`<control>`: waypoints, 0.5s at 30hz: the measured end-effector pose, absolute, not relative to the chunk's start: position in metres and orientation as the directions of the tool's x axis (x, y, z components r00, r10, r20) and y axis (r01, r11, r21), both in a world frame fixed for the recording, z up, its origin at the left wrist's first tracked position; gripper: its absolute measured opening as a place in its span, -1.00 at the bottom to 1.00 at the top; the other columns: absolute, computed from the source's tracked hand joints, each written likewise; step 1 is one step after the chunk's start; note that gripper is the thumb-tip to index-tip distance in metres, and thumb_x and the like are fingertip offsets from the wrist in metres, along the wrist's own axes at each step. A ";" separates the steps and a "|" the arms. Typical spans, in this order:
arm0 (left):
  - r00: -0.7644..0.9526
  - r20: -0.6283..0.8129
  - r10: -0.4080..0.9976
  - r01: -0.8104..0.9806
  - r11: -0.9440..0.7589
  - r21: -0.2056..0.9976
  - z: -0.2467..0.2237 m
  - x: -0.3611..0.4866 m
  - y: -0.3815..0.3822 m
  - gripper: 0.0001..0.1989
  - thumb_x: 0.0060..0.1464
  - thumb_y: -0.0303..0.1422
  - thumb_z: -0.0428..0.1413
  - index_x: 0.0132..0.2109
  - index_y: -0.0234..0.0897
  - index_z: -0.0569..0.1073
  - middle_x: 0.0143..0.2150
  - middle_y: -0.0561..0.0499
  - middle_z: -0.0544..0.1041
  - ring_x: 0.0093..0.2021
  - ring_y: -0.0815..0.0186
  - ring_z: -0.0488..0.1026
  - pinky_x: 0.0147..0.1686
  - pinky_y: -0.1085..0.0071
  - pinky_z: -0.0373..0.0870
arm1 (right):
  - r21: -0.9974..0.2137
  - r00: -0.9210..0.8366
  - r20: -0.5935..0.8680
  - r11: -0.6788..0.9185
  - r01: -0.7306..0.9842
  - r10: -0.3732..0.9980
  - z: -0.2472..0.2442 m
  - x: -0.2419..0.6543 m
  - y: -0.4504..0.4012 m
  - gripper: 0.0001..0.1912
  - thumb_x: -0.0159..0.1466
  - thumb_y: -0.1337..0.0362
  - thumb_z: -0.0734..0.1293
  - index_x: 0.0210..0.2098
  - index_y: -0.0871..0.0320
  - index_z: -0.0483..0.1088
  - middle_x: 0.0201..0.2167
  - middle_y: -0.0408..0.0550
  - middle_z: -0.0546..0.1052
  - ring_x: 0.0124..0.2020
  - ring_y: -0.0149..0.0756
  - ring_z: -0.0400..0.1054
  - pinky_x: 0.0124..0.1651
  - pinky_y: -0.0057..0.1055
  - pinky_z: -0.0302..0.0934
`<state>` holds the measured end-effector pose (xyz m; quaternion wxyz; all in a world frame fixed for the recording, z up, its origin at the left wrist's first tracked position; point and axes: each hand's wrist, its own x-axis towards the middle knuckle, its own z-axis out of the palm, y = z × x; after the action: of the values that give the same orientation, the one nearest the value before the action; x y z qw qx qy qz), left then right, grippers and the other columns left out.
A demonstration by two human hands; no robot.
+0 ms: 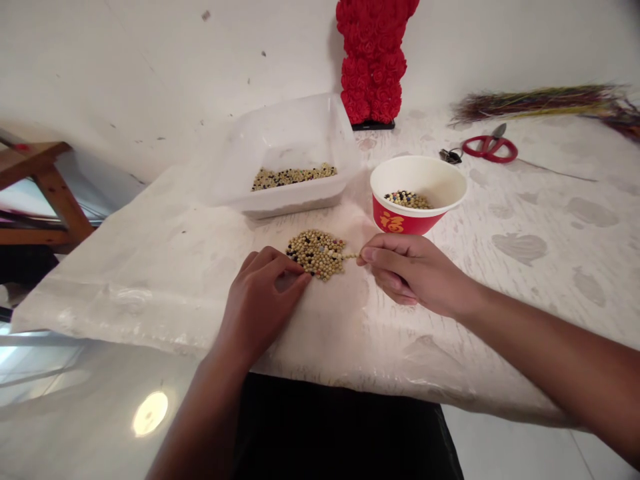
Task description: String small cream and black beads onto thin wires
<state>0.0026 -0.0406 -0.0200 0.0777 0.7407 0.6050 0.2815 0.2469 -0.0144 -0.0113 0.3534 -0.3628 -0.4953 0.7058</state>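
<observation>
left hand (263, 297): curled, fingertips pressed to the pile's near-left edge, hemming it | right hand (413, 270): pinched a tan bean (357, 256) | pile of mixed tan-and-black beans (316, 255): centre, on white plastic sheet (125, 293)

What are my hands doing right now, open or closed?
Left hand: half open, fingertips on the bean pile, holding nothing visible.
Right hand: pinched shut; cannot tell if it holds a bean.
</observation>
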 end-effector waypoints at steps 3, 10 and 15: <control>0.108 0.353 0.929 0.835 -0.278 0.475 -0.018 0.003 -0.042 -0.92 0.12 -0.31 0.20 -0.29 -0.20 0.55 -0.23 0.02 0.53 -0.15 0.20 0.45 -0.10 0.25 0.35 | -0.964 -0.493 -0.143 -0.234 -0.128 0.858 -0.013 0.248 -0.014 -0.82 0.36 0.21 0.31 -0.29 0.18 0.44 -0.72 -0.35 0.19 -0.77 -0.59 -0.03 -0.74 -0.60 -0.14; -0.124 0.233 0.965 0.591 -0.117 0.798 -0.009 0.007 -0.049 -0.91 0.06 -0.31 0.27 -0.24 -0.13 0.58 -0.26 0.10 0.62 -0.28 0.32 0.52 -0.22 0.38 0.44 | -0.978 -0.495 -0.120 -0.189 -0.092 0.861 -0.013 0.248 -0.013 -0.82 0.37 0.20 0.31 -0.29 0.17 0.46 -0.72 -0.34 0.21 -0.77 -0.58 0.02 -0.74 -0.60 -0.13; -0.235 0.165 0.958 0.458 -0.041 0.888 -0.011 0.014 -0.053 -0.89 -0.01 -0.32 0.32 -0.28 -0.16 0.58 -0.27 0.08 0.64 -0.23 0.28 0.58 -0.18 0.39 0.52 | -0.976 -0.484 -0.141 -0.204 -0.080 0.864 -0.013 0.247 -0.015 -0.82 0.36 0.20 0.32 -0.31 0.17 0.46 -0.73 -0.35 0.20 -0.77 -0.58 0.01 -0.74 -0.59 -0.10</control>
<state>0.0143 -0.0527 -0.0106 0.2717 0.5556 0.6370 0.4601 0.2467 -0.0150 -0.0126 0.3463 -0.3718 -0.5272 0.6811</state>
